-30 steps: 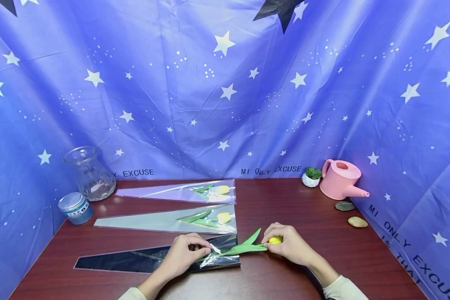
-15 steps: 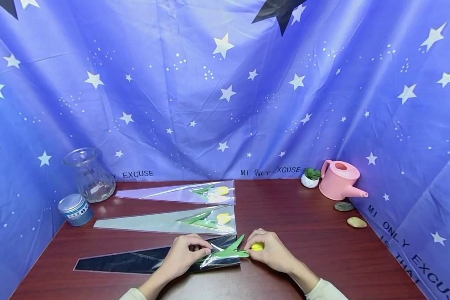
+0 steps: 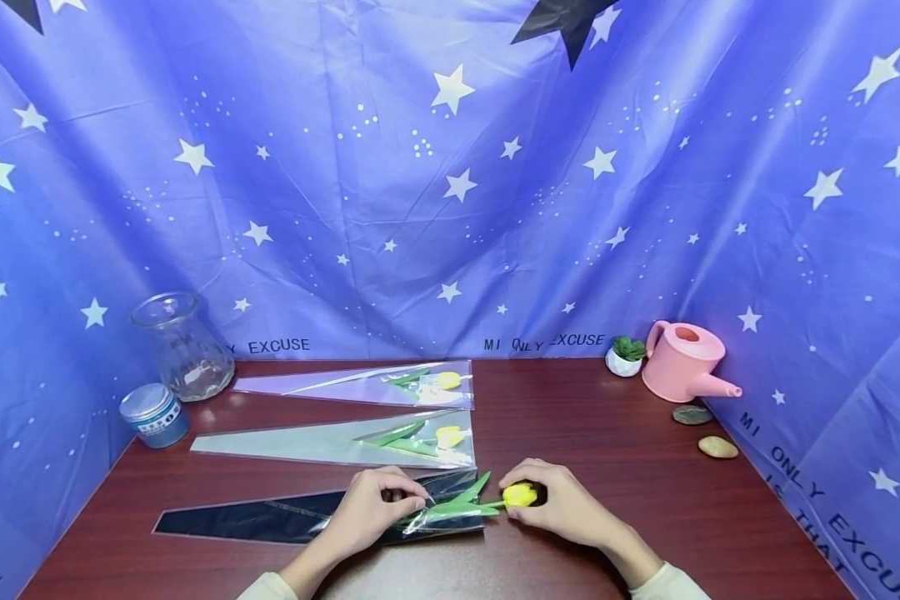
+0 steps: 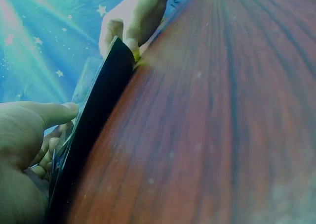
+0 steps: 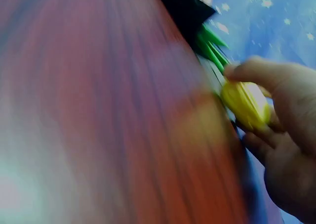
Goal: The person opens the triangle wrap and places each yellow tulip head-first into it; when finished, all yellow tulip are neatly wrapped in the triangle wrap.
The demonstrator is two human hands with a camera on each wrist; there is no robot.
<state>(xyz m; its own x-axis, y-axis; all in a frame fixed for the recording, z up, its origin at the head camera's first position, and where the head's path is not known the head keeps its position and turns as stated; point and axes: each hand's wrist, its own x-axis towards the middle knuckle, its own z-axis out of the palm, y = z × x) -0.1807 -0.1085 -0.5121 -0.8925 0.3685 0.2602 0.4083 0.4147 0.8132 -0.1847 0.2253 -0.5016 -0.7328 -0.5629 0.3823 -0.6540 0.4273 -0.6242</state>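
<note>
A yellow tulip (image 3: 520, 494) with green leaves lies partly in the mouth of a black flower sleeve (image 3: 247, 517) with a clear front. Its leaves are mostly inside the sleeve, and the bloom stays outside on the right. My right hand (image 3: 562, 504) holds the bloom between curled fingers and thumb, also visible in the right wrist view. Near the sleeve's mouth, my left hand (image 3: 371, 507) pinches the clear film. In the left wrist view the sleeve's dark edge (image 4: 106, 85) rises beside the left thumb. The stem inside is mostly hidden.
Behind lie a grey-white sleeve (image 3: 270, 444) and a purple sleeve (image 3: 307, 383), each with a yellow tulip. At left stand a glass vase (image 3: 187, 350) and a lidded jar (image 3: 153, 417). A potted succulent (image 3: 625, 357), pink watering can (image 3: 682, 362) and two stones (image 3: 717, 447) are at right.
My right hand has moved left, bringing the tulip's leaves into the black sleeve. Its grip has shifted from just below the bloom to around the bloom. The left hand keeps its place.
</note>
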